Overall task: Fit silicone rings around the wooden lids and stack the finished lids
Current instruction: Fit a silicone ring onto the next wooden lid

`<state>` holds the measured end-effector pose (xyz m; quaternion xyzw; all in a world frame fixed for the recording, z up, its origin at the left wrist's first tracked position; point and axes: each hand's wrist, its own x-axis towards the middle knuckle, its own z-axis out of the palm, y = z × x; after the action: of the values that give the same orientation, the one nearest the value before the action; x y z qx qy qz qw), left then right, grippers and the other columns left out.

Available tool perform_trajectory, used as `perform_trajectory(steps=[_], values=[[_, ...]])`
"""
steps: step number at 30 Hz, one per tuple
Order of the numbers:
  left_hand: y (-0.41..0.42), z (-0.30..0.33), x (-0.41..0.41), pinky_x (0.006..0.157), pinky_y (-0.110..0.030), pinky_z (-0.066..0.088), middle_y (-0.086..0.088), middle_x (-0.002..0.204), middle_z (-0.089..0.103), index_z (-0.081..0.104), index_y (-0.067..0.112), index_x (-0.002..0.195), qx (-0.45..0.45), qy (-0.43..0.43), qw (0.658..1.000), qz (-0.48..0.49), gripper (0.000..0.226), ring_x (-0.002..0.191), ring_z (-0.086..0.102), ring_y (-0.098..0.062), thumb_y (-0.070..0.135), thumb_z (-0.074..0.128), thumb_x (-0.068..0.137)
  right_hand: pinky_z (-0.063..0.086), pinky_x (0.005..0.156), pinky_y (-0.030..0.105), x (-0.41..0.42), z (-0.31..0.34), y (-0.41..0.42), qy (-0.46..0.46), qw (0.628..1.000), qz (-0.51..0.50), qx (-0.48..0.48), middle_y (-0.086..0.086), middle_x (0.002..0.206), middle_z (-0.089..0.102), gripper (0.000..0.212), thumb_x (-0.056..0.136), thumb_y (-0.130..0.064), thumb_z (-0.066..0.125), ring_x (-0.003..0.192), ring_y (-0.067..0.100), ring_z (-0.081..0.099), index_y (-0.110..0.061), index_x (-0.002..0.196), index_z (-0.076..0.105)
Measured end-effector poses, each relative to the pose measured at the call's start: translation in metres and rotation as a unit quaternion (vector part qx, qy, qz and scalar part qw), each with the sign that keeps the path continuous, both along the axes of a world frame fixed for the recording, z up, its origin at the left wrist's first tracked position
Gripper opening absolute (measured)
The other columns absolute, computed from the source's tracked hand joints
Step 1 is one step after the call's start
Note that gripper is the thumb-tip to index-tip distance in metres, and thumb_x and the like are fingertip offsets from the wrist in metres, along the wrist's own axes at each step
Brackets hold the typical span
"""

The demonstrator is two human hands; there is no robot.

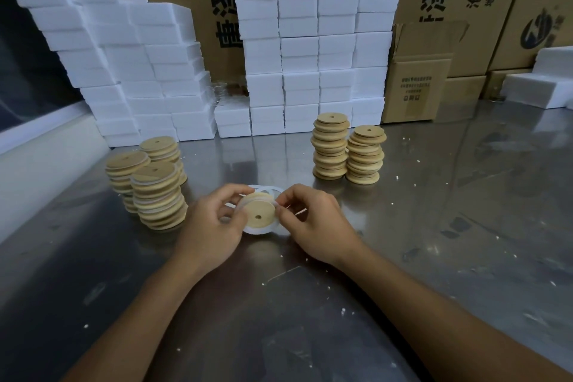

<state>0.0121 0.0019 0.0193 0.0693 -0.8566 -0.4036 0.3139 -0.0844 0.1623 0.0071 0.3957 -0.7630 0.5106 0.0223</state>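
Observation:
A round wooden lid (259, 210) with a small centre hole is held tilted just above the metal table. My left hand (214, 220) grips its left edge. My right hand (310, 220) pinches a translucent silicone ring (273, 200) against the lid's upper right rim. Several loose white rings (260, 188) lie under and behind the lid. Stacks of lids with pale rings on them (158, 195) stand at the left. Two stacks of bare lids (330, 146) (366, 153) stand at the right.
White foam blocks (310, 49) are piled along the back, with cardboard boxes (415, 77) behind and to the right. The steel table (465, 211) is speckled with white crumbs. A pale ledge (37, 161) borders the left side.

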Motion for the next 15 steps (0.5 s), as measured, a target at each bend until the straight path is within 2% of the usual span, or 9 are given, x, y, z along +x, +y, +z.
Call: perform_trajectory(steps=[3,5,7,10,15], values=[[0.0026,-0.0007,0.0015,0.077,-0.025,0.054,0.015,0.097,0.07,0.07,0.028,0.1,-0.049,-0.001,0.999,-0.011,0.022,0.091,0.066,-0.008,0.013,0.072,0.084,0.056,0.071,0.023,0.0043,0.0019,-0.001,0.031,0.999,0.025,0.009,-0.007,0.086,0.071,0.008,0.092,-0.017,0.064,0.077,0.009,0.066,-0.016,0.097,0.07],[0.0042,-0.0012,-0.0001,0.079,-0.027,0.053,0.012,0.094,0.071,0.071,0.025,0.096,-0.039,0.002,0.999,-0.009,0.019,0.091,0.066,-0.008,0.011,0.073,0.083,0.056,0.072,0.025,0.0063,0.0022,-0.0023,0.032,0.999,0.032,0.006,-0.006,0.086,0.071,0.006,0.092,-0.017,0.065,0.077,0.01,0.067,-0.016,0.095,0.07],[0.0059,-0.001,-0.0014,0.078,-0.028,0.054,0.008,0.089,0.072,0.071,0.024,0.09,0.005,0.011,1.0,-0.01,0.021,0.085,0.067,-0.012,0.005,0.073,0.082,0.055,0.071,0.019,0.0056,0.0011,-0.0029,0.014,1.0,0.028,0.0,-0.008,0.083,0.071,0.004,0.091,-0.018,0.068,0.076,0.007,0.067,-0.015,0.093,0.071],[0.008,0.0,-0.0013,0.075,-0.021,0.054,0.005,0.086,0.073,0.069,0.025,0.085,0.075,0.023,0.996,-0.03,0.027,0.08,0.067,-0.008,-0.001,0.072,0.082,0.05,0.066,0.012,0.0031,-0.0008,-0.003,-0.031,0.999,0.021,-0.003,-0.011,0.079,0.069,0.004,0.089,-0.019,0.072,0.07,0.001,0.066,-0.015,0.087,0.071],[0.0075,-0.0004,-0.0008,0.074,-0.018,0.054,0.004,0.084,0.075,0.071,0.018,0.088,0.166,0.03,0.984,-0.057,0.021,0.079,0.067,-0.006,-0.002,0.07,0.083,0.052,0.064,0.018,0.0028,0.0008,-0.003,-0.089,0.995,0.033,-0.02,0.0,0.081,0.072,0.007,0.088,-0.015,0.074,0.066,0.003,0.064,-0.009,0.089,0.073]])
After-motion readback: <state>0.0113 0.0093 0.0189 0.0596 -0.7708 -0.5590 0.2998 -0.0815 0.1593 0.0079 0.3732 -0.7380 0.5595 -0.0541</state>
